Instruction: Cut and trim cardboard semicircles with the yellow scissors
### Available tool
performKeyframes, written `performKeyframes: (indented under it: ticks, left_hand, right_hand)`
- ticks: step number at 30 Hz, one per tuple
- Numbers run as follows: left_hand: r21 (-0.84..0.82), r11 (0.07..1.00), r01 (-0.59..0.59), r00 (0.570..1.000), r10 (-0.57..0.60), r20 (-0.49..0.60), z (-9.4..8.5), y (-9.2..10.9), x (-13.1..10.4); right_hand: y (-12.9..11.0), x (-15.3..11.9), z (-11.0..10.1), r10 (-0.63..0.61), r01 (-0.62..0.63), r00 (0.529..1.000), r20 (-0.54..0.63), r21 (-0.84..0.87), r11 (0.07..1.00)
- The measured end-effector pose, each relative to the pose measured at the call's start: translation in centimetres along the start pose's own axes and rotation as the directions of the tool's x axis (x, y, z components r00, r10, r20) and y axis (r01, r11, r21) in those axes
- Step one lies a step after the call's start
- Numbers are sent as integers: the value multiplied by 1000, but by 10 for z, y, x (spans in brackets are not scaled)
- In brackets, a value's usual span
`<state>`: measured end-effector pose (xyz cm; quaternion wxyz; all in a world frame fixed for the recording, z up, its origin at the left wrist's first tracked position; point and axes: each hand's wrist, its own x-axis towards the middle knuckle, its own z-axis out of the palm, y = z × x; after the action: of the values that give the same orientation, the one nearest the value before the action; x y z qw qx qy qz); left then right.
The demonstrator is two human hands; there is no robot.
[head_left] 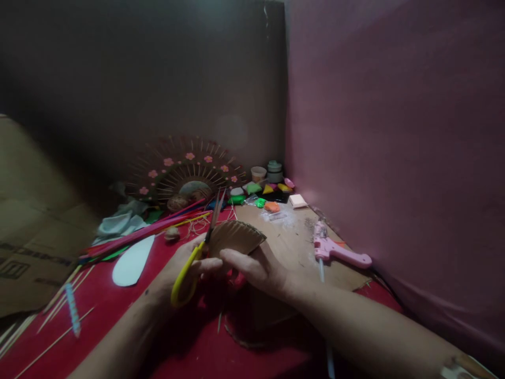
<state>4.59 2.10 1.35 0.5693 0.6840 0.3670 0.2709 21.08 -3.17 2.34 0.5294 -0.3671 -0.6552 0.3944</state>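
Observation:
Yellow-handled scissors (188, 273) rest in my left hand (199, 262), their blades pointing up and away. My right hand (262, 268) has its fingers closed at the lower edge of a curved, fan-shaped piece of cardboard (234, 237). Ridges show along that piece's upper rim. Both hands meet close together in front of the cardboard, and the left fingers also lie near its lower left side. Some fingertips are hidden behind the hands and the cardboard.
A pink glue gun (331, 250) lies on a cardboard sheet (292, 237) at right. Behind stand a flowered stick fan (190, 171) and colourful clay packs (252, 188). Pipe cleaners (134, 235), a white teardrop cutout (133, 263) and a large box (35, 221) are at left.

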Motion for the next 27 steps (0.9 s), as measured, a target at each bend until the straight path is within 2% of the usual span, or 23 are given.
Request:
performKeyframes:
  ticks: [7,13,16,19,22,27]
  left_hand:
    - [-10,998,-64,998,64,0,-4,-2,0]
    - [105,992,-72,992,82,-91,-12,14,-4]
    - [129,989,-74,985,93,-145,-17,19,-6]
    - [99,992,-83,985,97,-145,-23,20,-6]
    - [84,992,-92,984,103,-146,-26,19,-6]
    - [63,993,-97,983,105,-153,-22,22,-8]
  right_hand:
    - [5,2,-2,-7,13,1000,-31,211,977]
    - [6,2,-8,74,-110,992,97,447,888]
    - [11,7,-16,64,-113,991,117,489,865]
    - [14,13,-24,67,-174,975,211,543,821]
    - [13,15,-28,88,-213,966,241,560,800]
    - [11,15,-31,89,-177,974,210,452,874]
